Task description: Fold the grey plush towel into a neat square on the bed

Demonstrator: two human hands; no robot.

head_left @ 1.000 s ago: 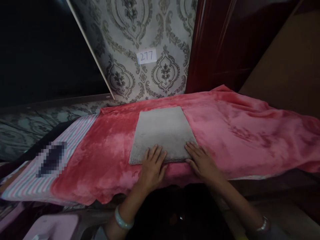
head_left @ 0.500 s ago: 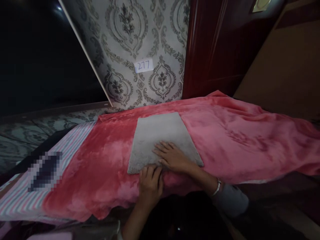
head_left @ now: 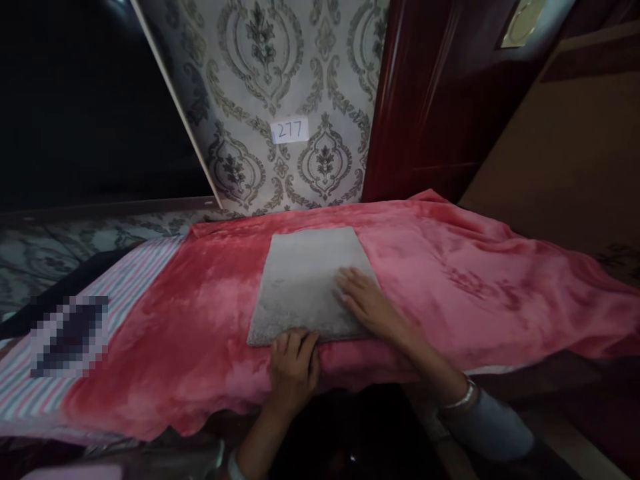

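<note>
A grey shaggy mat [head_left: 295, 280] lies flat on a pink-red fleece blanket [head_left: 165, 333], its corners square and its far end narrowed by the view. My right hand [head_left: 367, 303] rests flat on the mat's right part, fingers together and pointing up and left. My left hand [head_left: 294, 370] sits at the near edge, its fingers lying over the mat's front border. Neither hand visibly lifts the mat. The left thumb is hidden.
A striped cloth [head_left: 135, 287] with a pixelated patch [head_left: 70, 337] lies left of the blanket. Behind stand damask wallpaper [head_left: 250, 80] with a "277" label [head_left: 289, 130], a dark red door [head_left: 425, 100] and a tan panel [head_left: 565, 153].
My right hand has slid from the mat's near right edge farther onto its surface. My left hand stays at the near edge, its fingers drawn closer together. The view has shifted slightly.
</note>
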